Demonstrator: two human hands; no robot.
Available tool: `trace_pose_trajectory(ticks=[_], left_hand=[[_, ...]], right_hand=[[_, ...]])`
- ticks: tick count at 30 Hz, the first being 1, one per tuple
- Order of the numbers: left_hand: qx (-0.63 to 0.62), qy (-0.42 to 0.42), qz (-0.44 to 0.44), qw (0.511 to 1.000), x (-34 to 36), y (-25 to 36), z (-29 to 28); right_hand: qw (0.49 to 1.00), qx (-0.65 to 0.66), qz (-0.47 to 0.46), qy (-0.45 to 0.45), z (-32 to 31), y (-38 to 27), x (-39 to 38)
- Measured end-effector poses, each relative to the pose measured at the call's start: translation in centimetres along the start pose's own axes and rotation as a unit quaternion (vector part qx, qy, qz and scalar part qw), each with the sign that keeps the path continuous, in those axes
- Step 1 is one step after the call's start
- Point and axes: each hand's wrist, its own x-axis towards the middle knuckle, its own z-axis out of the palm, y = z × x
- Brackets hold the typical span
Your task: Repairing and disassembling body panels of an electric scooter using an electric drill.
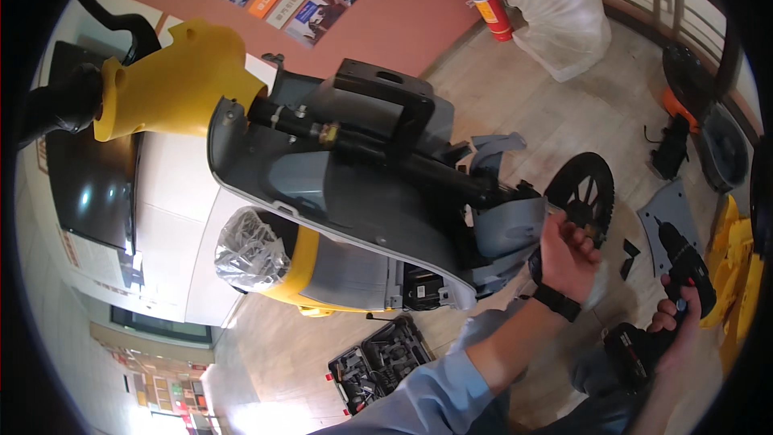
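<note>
A partly stripped scooter (354, 193) fills the middle, its frame and dark grey inner panels bare. My left hand (568, 258), with a black-strapped watch on its wrist, reaches to the small grey panel (509, 227) beside the black spoked wheel (580, 193). Its fingers are curled, and the fingertips nearest the panel seem to touch its edge; anything inside them is hidden. Off to the right, my right hand (679, 326) grips a black cordless drill (684, 262) by the handle. The drill points up and away from the scooter.
An open toolbox (382, 364) lies on the floor below the scooter. Yellow panels (734, 266), a grey plate (664, 213) and dark body parts (719, 145) lie at right. A red fire extinguisher (489, 8) stands by the wall near a plastic-wrapped object (555, 16).
</note>
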Motion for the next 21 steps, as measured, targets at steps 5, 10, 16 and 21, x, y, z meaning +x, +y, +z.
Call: trace_pose_trajectory(ticks=[5, 10, 16, 21], left_hand=[[-0.013, 0.002, -0.010, 1.000, -0.5, 0.7, 1.0], [-0.055, -0.025, 0.005, 0.998, -0.6, 1.4, 0.3], [-0.050, -0.038, 0.007, 0.998, -0.6, 1.7, -0.4], [-0.022, -0.128, -0.018, 0.991, -0.5, 1.3, -1.1]], right_hand=[[1.000, -0.006, 0.005, 0.000, 0.8, 1.0, 0.7], [1.000, -0.010, 0.014, -0.007, 1.5, 1.6, 0.8], [0.997, -0.053, 0.051, -0.004, 2.6, 2.4, 0.6], [0.997, -0.017, 0.066, -0.045, 1.9, 2.4, 0.0]])
